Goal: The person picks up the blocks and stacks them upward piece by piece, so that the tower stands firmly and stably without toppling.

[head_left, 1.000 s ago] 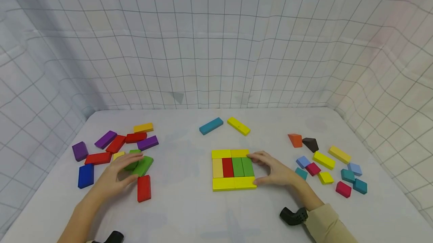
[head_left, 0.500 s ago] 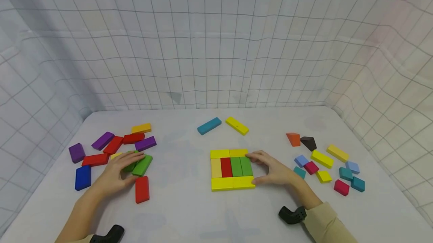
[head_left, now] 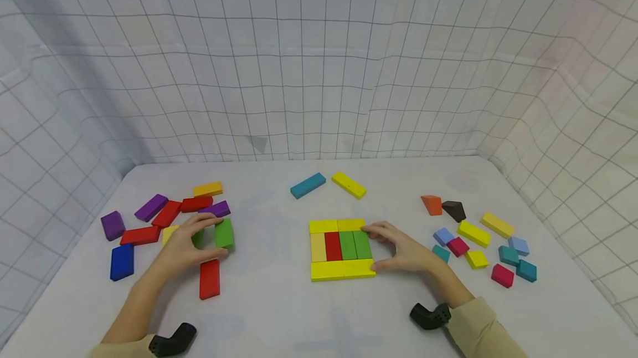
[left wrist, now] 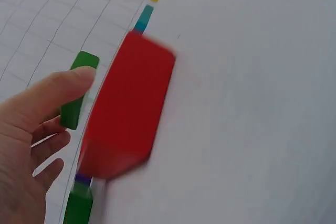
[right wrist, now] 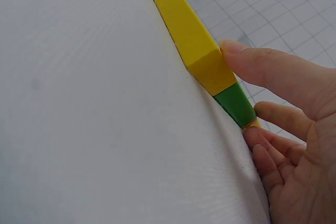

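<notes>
My left hand [head_left: 185, 243] pinches a green block [head_left: 224, 233] between thumb and fingers; the left wrist view shows that green block [left wrist: 72, 114] raised above the tabletop. Just in front of this hand lies a red block [head_left: 209, 279], and another green block [head_left: 197, 239] shows partly behind the fingers. At centre, a flat rectangle has yellow blocks [head_left: 328, 270] along front and back, with cream, red [head_left: 333, 246] and green blocks [head_left: 362, 244] between. My right hand [head_left: 404, 250] rests at its right end, thumb at the front yellow block's corner [right wrist: 212, 74], fingertips by the far corner.
Red, purple [head_left: 152, 208], blue [head_left: 122, 262] and yellow blocks lie loosely at left. A teal block [head_left: 308, 185] and a yellow block [head_left: 349, 185] sit at the back. Small blocks and orange [head_left: 431, 205] and black wedges [head_left: 454, 210] are scattered at right. Grid-patterned curtains [head_left: 319, 70] enclose the table.
My left hand has picked up the green block from beside the other green one, moving it slightly right and up. The right hand stays at the rectangle's right end.
</notes>
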Motion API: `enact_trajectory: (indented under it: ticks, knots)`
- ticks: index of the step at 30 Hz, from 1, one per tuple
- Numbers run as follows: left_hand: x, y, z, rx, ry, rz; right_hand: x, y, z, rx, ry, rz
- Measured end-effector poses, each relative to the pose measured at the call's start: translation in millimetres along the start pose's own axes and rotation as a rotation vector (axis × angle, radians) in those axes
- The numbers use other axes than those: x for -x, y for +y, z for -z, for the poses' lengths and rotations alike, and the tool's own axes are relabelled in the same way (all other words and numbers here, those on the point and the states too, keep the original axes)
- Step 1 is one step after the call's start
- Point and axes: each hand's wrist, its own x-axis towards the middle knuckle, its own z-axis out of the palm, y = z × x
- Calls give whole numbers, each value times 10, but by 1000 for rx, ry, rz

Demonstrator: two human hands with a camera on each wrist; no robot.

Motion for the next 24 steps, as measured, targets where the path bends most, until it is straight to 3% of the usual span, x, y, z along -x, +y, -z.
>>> enact_trajectory:
  ticks: [7,14,18,24]
  knots:
    - [-242,559,-525,119,36,-179,4,-2,2,0,1,17]
    - [-416,1104,-1068,199,-62,-287,-9,6,-4,18,0,50]
    - [-495,1273,-1297,198,-94,-320,-11,7,2,29,2,56]
    - [-584,1409,-1507,134,-113,-303,-4,19,8,36,1,55]
